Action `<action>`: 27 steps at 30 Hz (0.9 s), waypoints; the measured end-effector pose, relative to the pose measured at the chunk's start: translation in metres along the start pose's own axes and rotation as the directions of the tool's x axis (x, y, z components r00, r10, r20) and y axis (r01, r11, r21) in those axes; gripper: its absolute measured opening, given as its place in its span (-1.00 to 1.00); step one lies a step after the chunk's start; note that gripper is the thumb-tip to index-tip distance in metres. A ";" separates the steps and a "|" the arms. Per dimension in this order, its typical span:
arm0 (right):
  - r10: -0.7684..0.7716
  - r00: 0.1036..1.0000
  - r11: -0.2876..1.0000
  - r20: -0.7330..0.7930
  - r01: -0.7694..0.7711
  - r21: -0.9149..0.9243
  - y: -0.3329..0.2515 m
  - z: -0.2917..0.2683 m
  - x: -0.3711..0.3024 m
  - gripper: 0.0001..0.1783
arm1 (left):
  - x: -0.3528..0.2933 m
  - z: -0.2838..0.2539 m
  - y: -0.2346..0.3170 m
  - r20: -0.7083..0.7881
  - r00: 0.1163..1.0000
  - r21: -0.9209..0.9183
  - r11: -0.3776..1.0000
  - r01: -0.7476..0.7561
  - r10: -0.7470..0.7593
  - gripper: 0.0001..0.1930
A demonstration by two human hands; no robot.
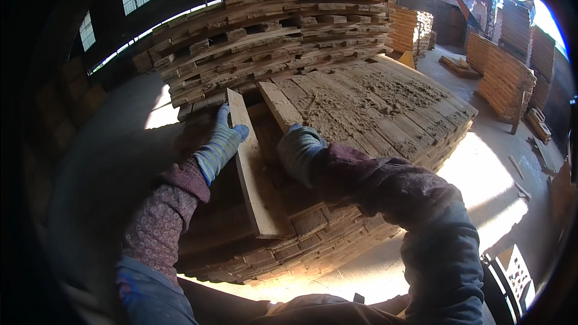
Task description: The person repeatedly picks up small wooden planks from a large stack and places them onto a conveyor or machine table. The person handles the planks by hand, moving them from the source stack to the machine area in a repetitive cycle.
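A long pale wooden board slants over the dark gap at the left part of a low lumber stack. My left hand, in a striped knit glove, is at its left edge, fingers along the side and thumb over the face. To the right lies another plank, the leftmost of the top layer. My right hand, gloved too, is closed at this plank's near end; its fingertips are partly hidden. Sawdust clumps cover the boards of the top layer.
Behind stands a taller stack of rough boards with uneven ends. More lumber piles stand at the far right, beyond the concrete floor. Loose wood strips lie there. A white perforated object is at lower right.
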State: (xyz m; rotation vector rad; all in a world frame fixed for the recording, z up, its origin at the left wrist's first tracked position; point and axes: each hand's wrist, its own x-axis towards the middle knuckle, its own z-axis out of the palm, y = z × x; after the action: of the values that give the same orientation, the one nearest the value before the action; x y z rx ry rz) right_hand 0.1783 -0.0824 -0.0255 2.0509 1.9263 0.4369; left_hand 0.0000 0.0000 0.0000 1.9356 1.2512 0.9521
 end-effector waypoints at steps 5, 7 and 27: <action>-0.246 0.934 0.525 -0.259 0.353 0.774 0.072 -0.030 -0.042 -0.49 | 0.019 0.049 0.001 0.118 0.988 -0.119 0.986 0.118 -0.104 0.03; -0.198 0.968 0.530 -0.152 0.236 0.815 0.090 -0.035 -0.058 -0.53 | 0.005 0.069 0.045 0.134 0.968 -0.086 0.971 0.225 -0.212 0.17; 0.058 0.975 0.984 -0.214 -0.019 0.177 0.157 0.043 -0.056 -0.71 | 0.030 0.142 0.115 0.262 0.934 0.423 0.899 0.114 -0.242 0.23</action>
State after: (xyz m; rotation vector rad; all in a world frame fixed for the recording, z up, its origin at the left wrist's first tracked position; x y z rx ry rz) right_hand 0.3358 -0.1481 -0.0013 2.2354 2.1209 0.5405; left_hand 0.1818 -0.0292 0.0246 2.1241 1.4874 0.2885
